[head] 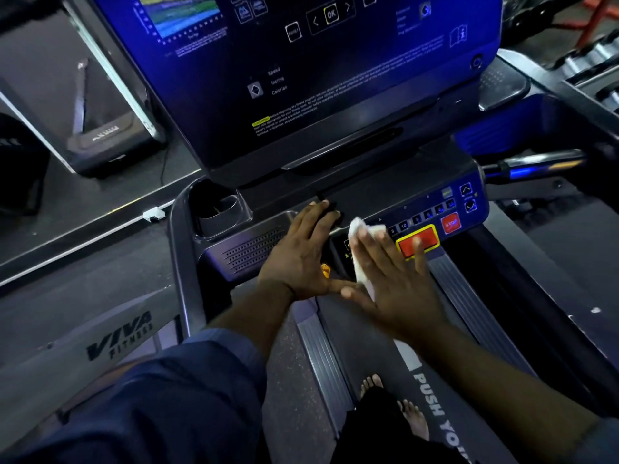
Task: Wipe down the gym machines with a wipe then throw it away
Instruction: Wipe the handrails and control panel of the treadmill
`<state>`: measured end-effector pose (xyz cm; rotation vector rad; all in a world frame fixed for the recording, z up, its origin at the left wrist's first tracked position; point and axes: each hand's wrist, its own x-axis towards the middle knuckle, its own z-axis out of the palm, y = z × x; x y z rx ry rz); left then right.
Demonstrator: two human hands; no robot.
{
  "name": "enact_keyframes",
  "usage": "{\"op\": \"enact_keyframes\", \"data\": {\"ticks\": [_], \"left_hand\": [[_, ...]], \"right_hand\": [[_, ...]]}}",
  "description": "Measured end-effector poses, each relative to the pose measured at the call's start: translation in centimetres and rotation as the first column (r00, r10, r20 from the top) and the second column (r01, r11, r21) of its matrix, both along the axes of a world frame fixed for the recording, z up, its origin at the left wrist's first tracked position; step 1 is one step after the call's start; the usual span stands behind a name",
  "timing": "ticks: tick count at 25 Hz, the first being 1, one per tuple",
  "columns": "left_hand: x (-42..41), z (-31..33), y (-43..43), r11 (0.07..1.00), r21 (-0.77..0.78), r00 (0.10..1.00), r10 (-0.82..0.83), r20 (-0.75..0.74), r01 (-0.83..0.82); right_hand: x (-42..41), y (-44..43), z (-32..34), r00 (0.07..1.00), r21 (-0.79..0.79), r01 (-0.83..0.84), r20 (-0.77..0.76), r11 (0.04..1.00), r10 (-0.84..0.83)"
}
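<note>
I stand on a treadmill facing its blue console (pixel 301 78). A white wipe (pixel 360 229) lies on the lower control panel (pixel 432 212), left of the red stop button (pixel 420 241). My right hand (pixel 392 283) presses flat on the wipe with straight, spread fingers; most of the wipe is hidden under it. My left hand (pixel 301 252) rests flat on the panel just left of it, fingers straight and reaching toward the dark ledge under the screen. The two thumbs nearly touch.
A cup holder (pixel 221 209) sits at the panel's left corner and a speaker grille (pixel 254 249) beside my left hand. A side handlebar (pixel 536 167) juts out at right. The belt (pixel 385 363) and my bare feet (pixel 395 403) are below. Another machine (pixel 100 135) stands at left.
</note>
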<state>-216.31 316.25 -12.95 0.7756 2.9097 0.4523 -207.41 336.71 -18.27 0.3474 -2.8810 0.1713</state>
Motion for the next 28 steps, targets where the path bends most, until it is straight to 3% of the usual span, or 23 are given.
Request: {"op": "enact_keyframes", "data": {"ticks": [3, 9, 15, 22, 28], "left_hand": [[0.0, 0.1, 0.0, 1.0, 0.017, 1.0, 0.012, 0.025, -0.013], [0.1, 0.1, 0.1, 1.0, -0.015, 1.0, 0.021, 0.011, -0.02], [0.4, 0.5, 0.3, 1.0, -0.006, 1.0, 0.025, 0.007, -0.025], [0.1, 0.0, 0.3, 0.998, -0.052, 1.0, 0.023, -0.007, -0.023], [0.2, -0.2, 0.2, 1.0, 0.004, 0.999, 0.019, -0.034, -0.019]], "right_hand": [[-4.0, -1.9, 3.8, 0.996, -0.06, 0.085, 0.003, 0.995, -0.085], [1.5, 0.1, -0.7, 0.996, 0.025, -0.092, 0.014, 0.995, 0.091], [-3.2, -1.2, 3.4, 0.993, -0.055, 0.113, 0.025, 0.992, -0.112], [3.6, 0.5, -2.2, 0.994, -0.053, 0.075, 0.086, 0.996, -0.07], [-2.7, -0.9, 2.2, 0.992, -0.098, 0.128, 0.012, 0.987, -0.128]]}}
